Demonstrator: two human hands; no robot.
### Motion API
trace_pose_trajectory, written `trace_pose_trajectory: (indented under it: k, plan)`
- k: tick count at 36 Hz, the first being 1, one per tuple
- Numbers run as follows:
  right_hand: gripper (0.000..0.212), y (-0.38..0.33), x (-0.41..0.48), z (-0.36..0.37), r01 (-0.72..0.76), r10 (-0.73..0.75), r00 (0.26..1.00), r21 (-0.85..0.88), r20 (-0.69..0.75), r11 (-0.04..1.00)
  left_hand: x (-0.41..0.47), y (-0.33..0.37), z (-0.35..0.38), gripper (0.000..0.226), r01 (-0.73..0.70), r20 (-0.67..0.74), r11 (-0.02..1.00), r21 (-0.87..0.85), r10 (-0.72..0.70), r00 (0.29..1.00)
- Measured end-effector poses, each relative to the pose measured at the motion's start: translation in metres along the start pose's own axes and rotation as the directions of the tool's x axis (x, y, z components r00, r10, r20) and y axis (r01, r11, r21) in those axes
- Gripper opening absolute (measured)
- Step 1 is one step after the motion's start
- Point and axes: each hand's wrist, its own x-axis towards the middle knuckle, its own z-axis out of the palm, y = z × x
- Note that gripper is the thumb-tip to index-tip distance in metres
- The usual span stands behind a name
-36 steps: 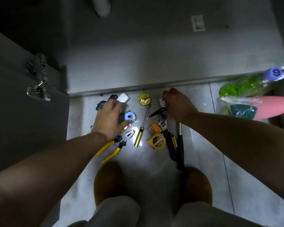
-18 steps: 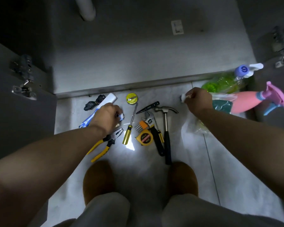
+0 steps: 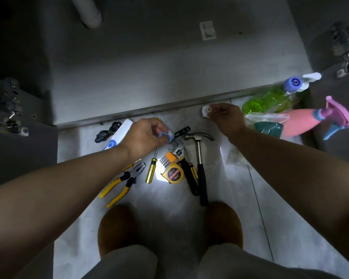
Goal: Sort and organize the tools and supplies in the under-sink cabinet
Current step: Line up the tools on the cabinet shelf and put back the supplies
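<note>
Two hands point(image 3: 145, 135) point(image 3: 228, 117), hammer point(image 3: 198, 136) between; blue piece point(image 3: 166, 135) left, white piece point(image 3: 206, 110) right.

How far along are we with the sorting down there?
Looks done: pliers, screwdriver, tape measure and hammer lie side by side on the tiles, with the green bottle and pink sprayer grouped at the right. In hand: the left hand pinches a small blue part, the right hand a small white piece. Left: none of it is in the cabinet yet.
</note>
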Motion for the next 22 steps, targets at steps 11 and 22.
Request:
trace_pose_trajectory:
  k: [11, 22]
  plan:
    - [0.047, -0.014, -0.089, -0.007, 0.315, -0.285, 0.915, -0.065, 0.285, 0.947, 0.006, 0.028, 0.037, 0.011, 0.135, 0.055, 0.972, -0.194, -0.127, 0.99]
    - [0.017, 0.004, -0.093, -0.005, 0.457, -0.413, 0.881, -0.192, 0.23, 0.868, -0.001, 0.049, 0.059, 0.024, 0.15, 0.122, 0.919, -0.365, -0.113, 0.986]
